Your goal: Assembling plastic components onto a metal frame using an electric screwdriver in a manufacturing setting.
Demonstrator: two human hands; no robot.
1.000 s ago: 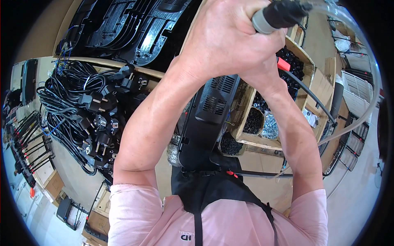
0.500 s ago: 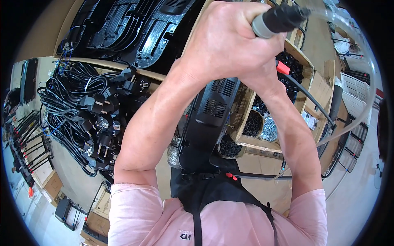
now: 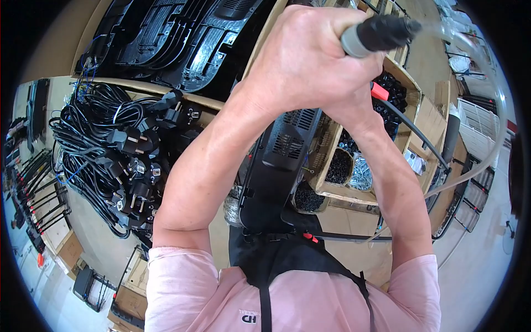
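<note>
Left hand [image 3: 307,61] is closed in a firm wrap around a hand tool [image 3: 384,32], thumb laid near its grey collar; right hand [image 3: 352,102] sits just below, touching it, mostly covered, so how far its fingers close, and on what, cannot be told; black vented housing [image 3: 271,193] lies lengthwise between the forearms, its near end at the black apron [image 3: 276,254]; the tool is above and to the right of its far end, dark butt pointing up and right, working end hidden by the hands, so whether it touches anything is unclear from here; sound handling, by judgement: both wrists firm, tool square to whatever it bears on, pressure even; clear hose [image 3: 502,105] loops down the right side and passes behind the right forearm, so slack there deserves a glance against snagging.

Surface and room, by size: pale floor [image 3: 99,232] all about; large carton [image 3: 58,58] at upper left, beside glossy black moulded panels [image 3: 202,63]; heap of black cables [image 3: 83,138] left of the forearms, round two-pin plugs facing up; wooden tray [image 3: 345,192] right of the housing, divided into compartments; white crate [image 3: 477,124] farther off to the right; in the tray, small black parts [image 3: 394,102] at the back, black screws [image 3: 338,167] and silver screws [image 3: 361,172] side by side at the front.
</note>
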